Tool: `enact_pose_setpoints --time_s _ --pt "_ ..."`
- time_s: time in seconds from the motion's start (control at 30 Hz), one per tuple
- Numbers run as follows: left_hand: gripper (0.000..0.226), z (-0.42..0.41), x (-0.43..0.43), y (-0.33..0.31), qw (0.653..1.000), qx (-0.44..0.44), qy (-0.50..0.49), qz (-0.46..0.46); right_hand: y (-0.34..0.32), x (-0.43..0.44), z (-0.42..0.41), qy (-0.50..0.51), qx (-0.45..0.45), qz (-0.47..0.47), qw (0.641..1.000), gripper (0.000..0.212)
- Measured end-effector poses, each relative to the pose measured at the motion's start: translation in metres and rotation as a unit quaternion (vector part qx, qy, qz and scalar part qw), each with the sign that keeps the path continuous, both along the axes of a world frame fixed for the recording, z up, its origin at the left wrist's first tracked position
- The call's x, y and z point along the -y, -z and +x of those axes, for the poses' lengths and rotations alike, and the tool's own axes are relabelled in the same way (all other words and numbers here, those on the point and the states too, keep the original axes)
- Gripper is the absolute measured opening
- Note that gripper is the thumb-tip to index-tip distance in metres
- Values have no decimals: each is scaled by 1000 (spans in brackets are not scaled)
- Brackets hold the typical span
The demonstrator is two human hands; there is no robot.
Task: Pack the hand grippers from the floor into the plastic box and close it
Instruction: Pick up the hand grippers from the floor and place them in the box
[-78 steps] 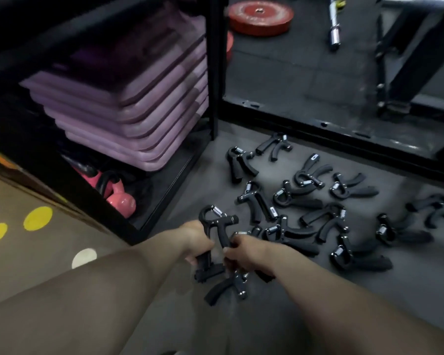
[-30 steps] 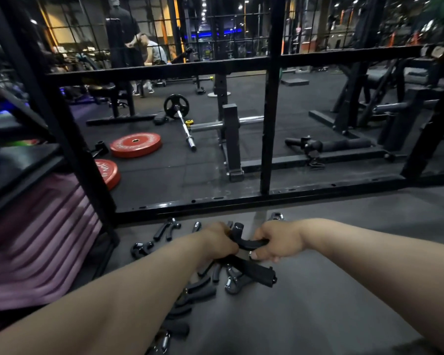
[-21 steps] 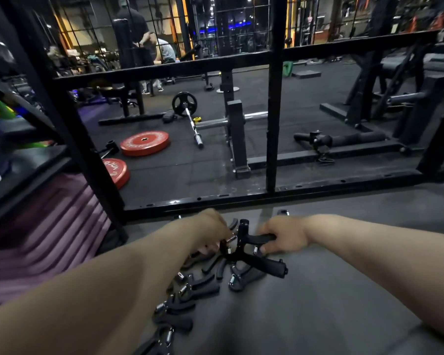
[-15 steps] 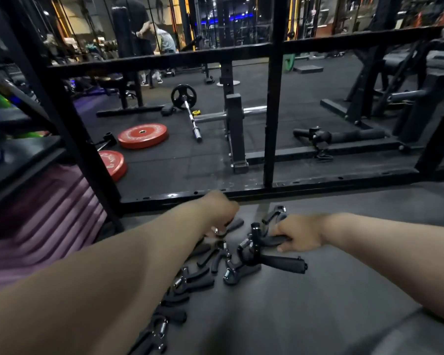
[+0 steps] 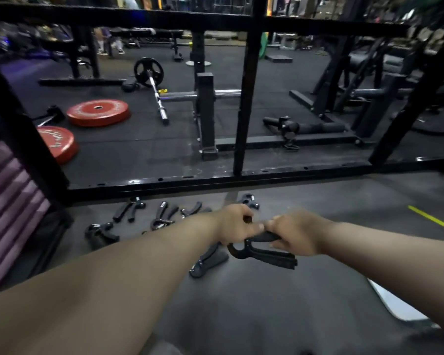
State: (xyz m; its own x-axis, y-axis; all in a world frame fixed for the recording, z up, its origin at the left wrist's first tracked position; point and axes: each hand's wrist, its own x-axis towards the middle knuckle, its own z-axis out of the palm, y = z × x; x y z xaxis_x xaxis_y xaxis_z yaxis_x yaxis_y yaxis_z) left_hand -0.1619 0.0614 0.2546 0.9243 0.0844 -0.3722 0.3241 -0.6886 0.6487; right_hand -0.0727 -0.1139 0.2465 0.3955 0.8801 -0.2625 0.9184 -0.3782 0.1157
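Hand gripper (image 5: 272, 256) clamped by upper handle in right hand (image 5: 296, 233), long axis left to right, free handle slanting down to the right above the floor (image 5: 241, 303). Left hand (image 5: 235, 222) curled at its head end; actual hold not discernible. Loose grippers (image 5: 162, 216) left of and beyond both hands, nearest the left hand; plastic box not identifiable.

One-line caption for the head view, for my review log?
Right hand grips a black hand gripper beside the left hand; more grippers lie scattered on the gym floor.
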Motion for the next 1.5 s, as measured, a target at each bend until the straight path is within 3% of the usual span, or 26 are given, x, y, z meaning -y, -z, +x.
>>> enact_pose_setpoints --time_s 0.1,0.23,0.53,0.7,0.77,0.8,0.9,0.93,1.13,1.2,1.37,1.43,1.5 --pt "59 4 13 2 996 -8 65 63 -6 14 -4 25 -26 -15 999 17" --pt "48 7 17 3 989 -10 105 101 -13 22 -17 63 -64 -37 995 22" --pt "24 33 46 16 982 -49 163 79 20 72 -26 132 -127 22 983 14" --pt "31 56 103 24 965 -20 247 83 23 140 -10 170 -203 23 964 28" --pt "30 67 127 25 964 -7 258 58 22 163 2 264 -293 79 916 41" --pt "27 73 139 26 965 -7 258 39 20 173 7 327 -355 115 868 46" --pt "18 94 173 28 965 -2 262 6 18 209 28 463 -549 171 674 57" --pt "18 101 185 27 963 4 268 -1 19 224 35 475 -591 167 631 58" --pt "19 132 264 1 947 76 313 9 24 317 59 504 -677 113 524 52" --pt "20 137 289 -7 941 98 322 27 20 341 64 517 -660 128 531 39" --pt "24 150 343 -26 916 123 353 142 18 388 76 529 -519 174 648 49" --pt "28 160 363 -36 902 100 382 176 16 399 80 527 -473 228 668 37" --pt "29 169 378 -39 896 65 393 198 16 405 85 531 -427 269 681 37"
